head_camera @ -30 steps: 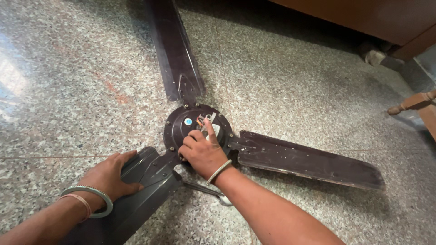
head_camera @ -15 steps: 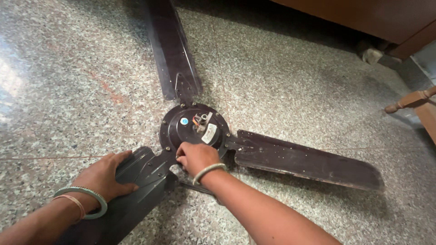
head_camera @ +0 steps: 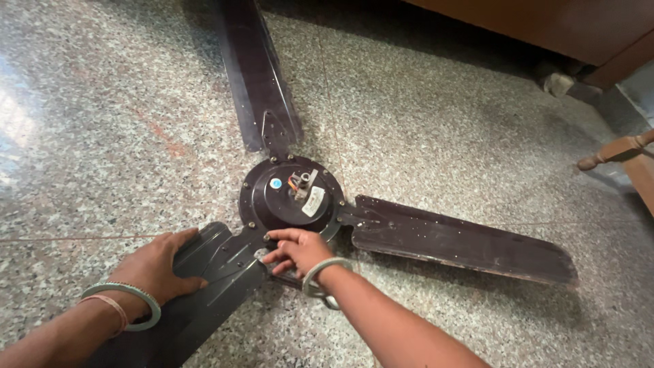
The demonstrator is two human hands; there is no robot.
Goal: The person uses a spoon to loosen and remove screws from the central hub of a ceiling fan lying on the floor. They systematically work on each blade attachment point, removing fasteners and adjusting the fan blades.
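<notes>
Since a moment ago the right hand (head_camera: 298, 251) has slid off the top of the round motor housing (head_camera: 291, 196) down to its near edge, leaving the wire stubs and pale label at the centre uncovered; the left hand (head_camera: 158, 264) has stayed pressed on the near blade (head_camera: 204, 293).

From the head camera, the floor (head_camera: 102, 136) is polished speckled grey stone with thin joint lines and a bright patch of glare at the left; dark wooden furniture (head_camera: 565, 31) runs along the top right, and a turned wooden chair leg (head_camera: 616, 151) juts in at the right edge.

On this floor the ceiling fan (head_camera: 293, 204) lies flat, motor side up; one dark brown blade (head_camera: 255, 75) points away, another (head_camera: 463, 238) stretches right, and the near one runs toward the person. The left hand lies palm down and spread flat on that near blade, fingers wide, gripping nothing; bangles sit on its wrist. The right hand's fingers (head_camera: 279, 238) are curled and close together, tips touching the joint where the near blade's bracket meets the housing rim; whether they pinch something small there, I cannot tell.
</notes>
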